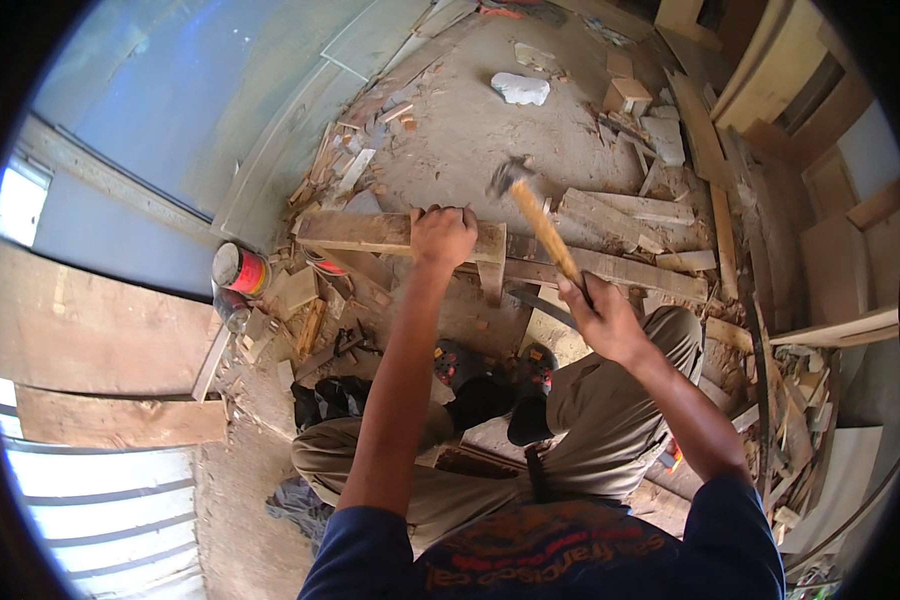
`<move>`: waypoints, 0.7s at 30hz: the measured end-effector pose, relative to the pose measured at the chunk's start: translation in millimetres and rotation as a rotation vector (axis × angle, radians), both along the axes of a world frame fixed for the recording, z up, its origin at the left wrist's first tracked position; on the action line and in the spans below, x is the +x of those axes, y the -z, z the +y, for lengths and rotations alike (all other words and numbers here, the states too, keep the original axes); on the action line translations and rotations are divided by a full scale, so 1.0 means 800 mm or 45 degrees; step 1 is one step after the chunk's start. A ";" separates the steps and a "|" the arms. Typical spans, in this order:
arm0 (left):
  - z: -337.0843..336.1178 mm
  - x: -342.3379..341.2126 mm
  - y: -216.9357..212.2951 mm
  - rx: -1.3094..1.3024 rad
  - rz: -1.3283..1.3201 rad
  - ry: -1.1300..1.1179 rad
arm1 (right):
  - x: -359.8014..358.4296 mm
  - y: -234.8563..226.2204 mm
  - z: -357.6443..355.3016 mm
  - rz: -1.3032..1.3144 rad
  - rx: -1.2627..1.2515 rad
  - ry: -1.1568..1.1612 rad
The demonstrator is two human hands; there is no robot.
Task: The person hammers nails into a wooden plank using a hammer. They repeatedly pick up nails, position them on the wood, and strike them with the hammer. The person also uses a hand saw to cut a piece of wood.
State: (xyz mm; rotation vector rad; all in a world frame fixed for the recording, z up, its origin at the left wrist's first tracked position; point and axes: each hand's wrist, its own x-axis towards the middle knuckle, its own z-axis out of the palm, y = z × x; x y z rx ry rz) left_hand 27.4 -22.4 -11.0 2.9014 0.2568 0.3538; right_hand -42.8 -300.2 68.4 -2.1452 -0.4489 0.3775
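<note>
My left hand [442, 238] is closed over the top of a short wooden board [355, 231] lying crosswise in front of me. A small upright wood piece [491, 272] meets the board at its right end. In my right hand [607, 318] is a hammer [544, 228], gripped low on its wooden handle. The metal head is raised up and to the left, apart from the board and slightly blurred. Just below the right hand lies a dark narrow strip [543, 306], its kind unclear. A longer wooden beam [620, 270] runs to the right beyond the hand.
Offcuts and splinters litter the floor around my feet. A red-and-black can [240, 270] stands at the left, near a blue panel [190, 100]. Ahead lies a white chunk [520, 89]. Planks [705, 130] and stacked boards line the right side. A black bag [332, 400] sits by my leg.
</note>
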 end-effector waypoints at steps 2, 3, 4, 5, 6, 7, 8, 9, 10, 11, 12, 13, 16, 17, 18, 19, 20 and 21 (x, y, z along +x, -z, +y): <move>-0.012 0.006 -0.005 -0.027 0.048 -0.001 | 0.000 -0.001 -0.022 0.010 -0.099 -0.052; -0.014 0.009 -0.005 -0.031 0.025 0.021 | 0.001 -0.004 -0.028 0.017 -0.148 -0.078; -0.006 0.007 0.001 -0.023 0.012 0.023 | 0.006 -0.028 -0.020 0.049 -0.119 -0.043; 0.001 0.004 0.007 -0.017 0.002 0.023 | 0.011 -0.053 -0.011 0.081 -0.088 -0.007; 0.004 0.002 0.006 -0.009 0.031 0.005 | 0.011 -0.089 0.000 0.056 -0.066 0.057; 0.002 0.001 -0.001 -0.006 0.061 0.001 | 0.009 -0.120 0.005 -0.064 0.169 0.030; 0.001 -0.002 -0.003 0.008 0.095 -0.001 | 0.012 -0.135 0.010 -0.096 0.422 0.098; 0.001 -0.002 -0.005 0.005 0.100 0.010 | 0.012 -0.156 0.015 -0.207 0.609 0.091; -0.002 -0.001 -0.008 0.003 0.101 0.026 | 0.012 -0.158 0.019 -0.274 0.715 0.095; -0.003 0.001 -0.010 0.002 0.098 0.044 | 0.012 -0.161 0.021 -0.346 0.822 0.098; -0.004 0.000 -0.011 0.006 0.110 0.041 | 0.020 -0.137 0.012 -0.558 0.736 -0.085; -0.009 0.003 -0.008 0.008 0.115 0.056 | 0.015 -0.103 0.003 -0.583 0.568 -0.044; 0.000 0.005 -0.003 -0.013 0.103 0.068 | 0.004 -0.010 -0.029 -0.299 -0.166 -0.114; 0.001 0.002 -0.003 -0.034 0.105 0.080 | -0.001 -0.007 -0.030 -0.083 -0.312 -0.067; 0.000 0.002 -0.004 -0.028 0.097 0.053 | -0.005 -0.007 -0.033 -0.094 -0.249 0.002; -0.005 0.008 -0.010 -0.022 0.080 0.045 | -0.003 -0.008 -0.038 -0.106 -0.190 0.075; -0.007 0.003 -0.012 -0.019 0.084 0.026 | -0.004 -0.016 -0.035 -0.107 -0.162 0.103; -0.010 -0.002 -0.013 -0.017 0.088 0.008 | -0.003 -0.032 -0.030 -0.109 -0.134 0.133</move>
